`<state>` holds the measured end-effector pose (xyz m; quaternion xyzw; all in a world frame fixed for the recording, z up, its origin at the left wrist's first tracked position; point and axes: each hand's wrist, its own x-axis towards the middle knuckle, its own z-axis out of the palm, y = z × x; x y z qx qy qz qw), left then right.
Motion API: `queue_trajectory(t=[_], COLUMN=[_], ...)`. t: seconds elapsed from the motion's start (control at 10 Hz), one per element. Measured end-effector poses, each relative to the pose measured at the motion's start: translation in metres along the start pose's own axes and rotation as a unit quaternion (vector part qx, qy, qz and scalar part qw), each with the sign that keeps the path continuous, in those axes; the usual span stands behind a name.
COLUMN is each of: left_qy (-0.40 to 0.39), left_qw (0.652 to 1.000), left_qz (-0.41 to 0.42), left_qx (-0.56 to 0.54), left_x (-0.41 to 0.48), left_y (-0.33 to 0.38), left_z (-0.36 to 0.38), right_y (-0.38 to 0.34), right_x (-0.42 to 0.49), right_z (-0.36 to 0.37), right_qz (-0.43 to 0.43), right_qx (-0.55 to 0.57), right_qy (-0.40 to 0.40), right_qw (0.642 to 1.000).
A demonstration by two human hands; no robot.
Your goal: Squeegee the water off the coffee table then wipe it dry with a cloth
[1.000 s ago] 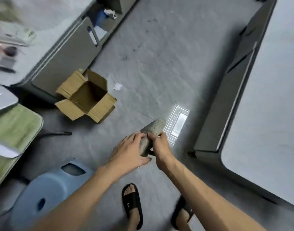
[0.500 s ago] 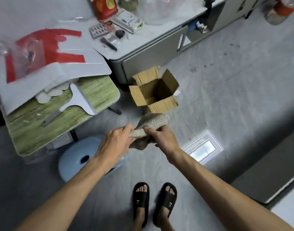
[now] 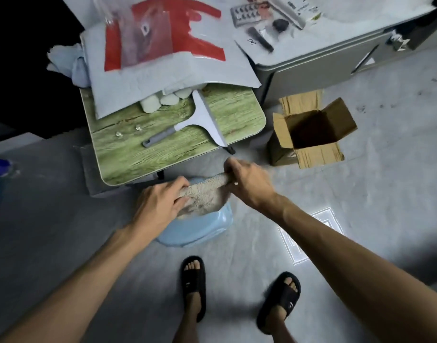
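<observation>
A beige cloth (image 3: 207, 194) is stretched between both hands just in front of the coffee table's near edge. My left hand (image 3: 160, 204) grips its left end, and my right hand (image 3: 249, 180) grips its right end. The small coffee table (image 3: 143, 159) has a green wood-grain top. A white squeegee (image 3: 202, 117) with a grey handle lies on the table, apart from both hands. A few water drops (image 3: 128, 131) sit on the table's left part.
A white sheet with red shapes (image 3: 163, 53) covers the table's far half. A light blue stool (image 3: 200, 229) stands under the cloth. An open cardboard box (image 3: 311, 129) is on the floor at right, a grey cabinet (image 3: 323, 63) behind it. My sandalled feet (image 3: 237, 290) stand below.
My view has swung left and closer to the coffee table. The cloth, bunched between my hands before, is now pulled out longer over the blue stool.
</observation>
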<state>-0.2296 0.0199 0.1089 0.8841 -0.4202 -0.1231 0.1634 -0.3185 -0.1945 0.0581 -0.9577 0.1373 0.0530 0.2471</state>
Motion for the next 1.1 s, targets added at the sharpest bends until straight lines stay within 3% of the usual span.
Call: queue_trajectory(t=[0.2, 0.5, 0.6, 0.7, 0.8, 0.9, 1.1], left_qy=[-0.015, -0.126, -0.125, -0.105, -0.122, -0.191, -0.237], left_qw=[0.992, 0.977, 0.971, 0.937, 0.908, 0.901, 0.898], left_qz=[-0.102, -0.114, -0.143, -0.262, -0.337, -0.338, -0.315], left_qx=[-0.074, -0.127, -0.148, -0.207, -0.216, -0.195, -0.196], left_x=[-0.020, -0.059, -0.054, -0.037, -0.030, -0.032, -0.022], left_y=[-0.112, -0.163, -0.175, -0.196, -0.208, -0.216, -0.209], left_z=[0.025, 0.071, 0.091, 0.128, 0.149, 0.159, 0.147], right_y=[-0.065, -0.079, -0.069, -0.052, -0.042, -0.031, -0.030], right_x=[0.028, -0.004, 0.014, 0.047, 0.061, 0.054, 0.048], right_z=[0.078, 0.131, 0.150, 0.194, 0.224, 0.248, 0.237], right_qz=[-0.033, 0.009, 0.047, 0.162, 0.251, 0.306, 0.269], right_qx=[-0.003, -0.006, 0.035, 0.193, 0.260, 0.228, 0.184], right_qy=[0.028, -0.070, -0.066, -0.023, -0.008, -0.102, -0.177], right_qw=[0.999, 0.997, 0.996, 0.967, 0.932, 0.919, 0.928])
